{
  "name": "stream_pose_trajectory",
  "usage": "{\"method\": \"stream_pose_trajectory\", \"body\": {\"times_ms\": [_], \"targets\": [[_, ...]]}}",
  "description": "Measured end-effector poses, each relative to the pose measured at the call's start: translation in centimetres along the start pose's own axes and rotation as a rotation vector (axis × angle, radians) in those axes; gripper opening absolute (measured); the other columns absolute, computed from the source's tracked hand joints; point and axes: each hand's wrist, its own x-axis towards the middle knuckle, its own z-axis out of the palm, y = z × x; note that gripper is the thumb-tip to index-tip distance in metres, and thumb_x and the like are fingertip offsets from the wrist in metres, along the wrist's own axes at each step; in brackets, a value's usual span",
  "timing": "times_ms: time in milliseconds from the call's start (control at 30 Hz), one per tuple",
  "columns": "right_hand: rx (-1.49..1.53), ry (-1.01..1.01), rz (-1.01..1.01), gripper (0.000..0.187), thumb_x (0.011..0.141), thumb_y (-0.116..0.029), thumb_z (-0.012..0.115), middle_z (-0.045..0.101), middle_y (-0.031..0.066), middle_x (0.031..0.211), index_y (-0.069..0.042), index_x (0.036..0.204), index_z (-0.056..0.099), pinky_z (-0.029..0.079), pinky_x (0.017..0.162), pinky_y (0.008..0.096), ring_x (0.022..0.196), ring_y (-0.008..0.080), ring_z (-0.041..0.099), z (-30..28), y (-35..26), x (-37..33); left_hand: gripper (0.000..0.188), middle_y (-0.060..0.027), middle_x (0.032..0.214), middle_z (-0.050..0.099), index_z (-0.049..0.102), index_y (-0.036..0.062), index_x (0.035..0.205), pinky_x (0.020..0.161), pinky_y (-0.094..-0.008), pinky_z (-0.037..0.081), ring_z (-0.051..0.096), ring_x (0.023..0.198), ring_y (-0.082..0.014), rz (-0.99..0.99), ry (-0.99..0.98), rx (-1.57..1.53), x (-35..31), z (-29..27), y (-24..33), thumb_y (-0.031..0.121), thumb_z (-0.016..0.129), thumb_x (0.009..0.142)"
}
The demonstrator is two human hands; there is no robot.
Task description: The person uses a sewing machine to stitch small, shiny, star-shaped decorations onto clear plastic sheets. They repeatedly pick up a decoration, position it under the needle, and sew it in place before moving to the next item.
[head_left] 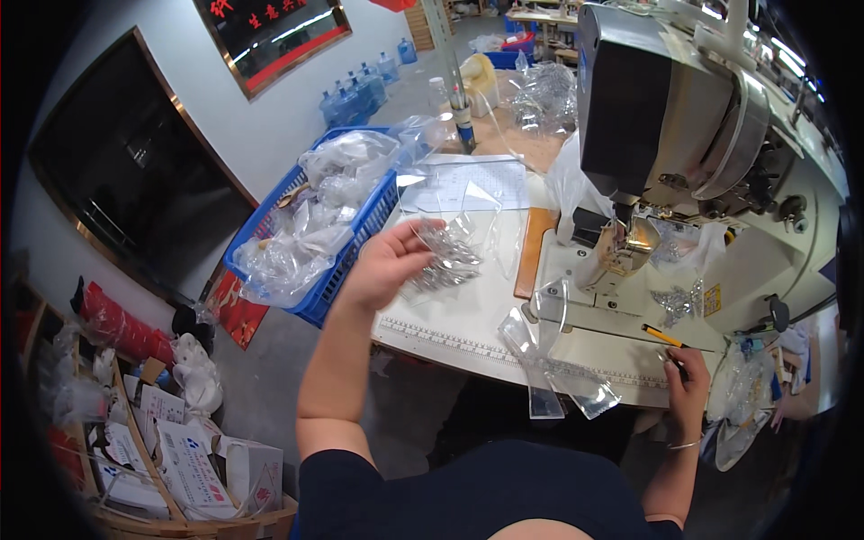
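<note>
Left hand half-curled, thumb and fingertips at the near side of a clear plastic bundle; cannot tell whether it is pinched or only touched. Bundle located over the left part of the white tabletop, beyond the ruler strip along its front edge. Right hand at the front edge on the right, fingers bent inward; contents, if any, cannot be told. Just beyond it: slim yellow-and-black tool. Between the hands, clear plastic strips overhang the edge. Farther out: orange-brown bar flat beside the sewing machine; paper sheet behind the bundle; blue basket left of the table, filled with clear plastic bags. Lower left: white cartons. By the far wall: blue water bottles.
</note>
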Motion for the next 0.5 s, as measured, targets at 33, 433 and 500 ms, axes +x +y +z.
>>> {"method": "stream_pose_trajectory", "body": {"times_ms": [33, 433, 500], "targets": [[0.029, 0.025, 0.014, 0.018, 0.077, 0.000, 0.060, 0.057, 0.0093, 0.086, 0.001, 0.094, 0.062, 0.044, 0.070, 0.0259, 0.079, 0.0186, 0.056, -0.3, 0.7, -0.3, 0.044, -0.0085, 0.102, 0.063, 0.047, -0.0014, 0.123, 0.081, -0.0235, 0.047, 0.059, 0.092, -0.0112, -0.029, -0.071, 0.065, 0.7, -1.9, 0.8, -0.008, 0.052, 0.080], [-0.162, 0.061, 0.000, 0.020, 0.076, 0.000, 0.060, 0.056, 0.0109, 0.088, 0.000, 0.095, 0.061, 0.045, 0.072, 0.0289, 0.079, 0.0232, 0.057, -0.4, 3.3, -1.4, 0.042, -0.0086, 0.096, 0.064, 0.059, 0.0088, 0.115, 0.075, -0.0306, 0.048, 0.061, 0.086, -0.0193, -0.281, -0.059, 1.048, 10.0, -10.2, -5.6, 0.002, 0.063, 0.074], [-0.272, 0.050, 0.000, 0.021, 0.074, 0.000, 0.061, 0.056, 0.0114, 0.088, 0.000, 0.096, 0.060, 0.045, 0.071, 0.0297, 0.078, 0.0255, 0.057, -0.3, 3.6, -1.5, 0.042, -0.0134, 0.105, 0.063, 0.058, 0.0070, 0.117, 0.082, -0.0335, 0.048, 0.060, 0.096, -0.0254, -0.176, 0.265, 1.134, 9.9, -10.3, -6.7, 0.004, 0.064, 0.075]]}}
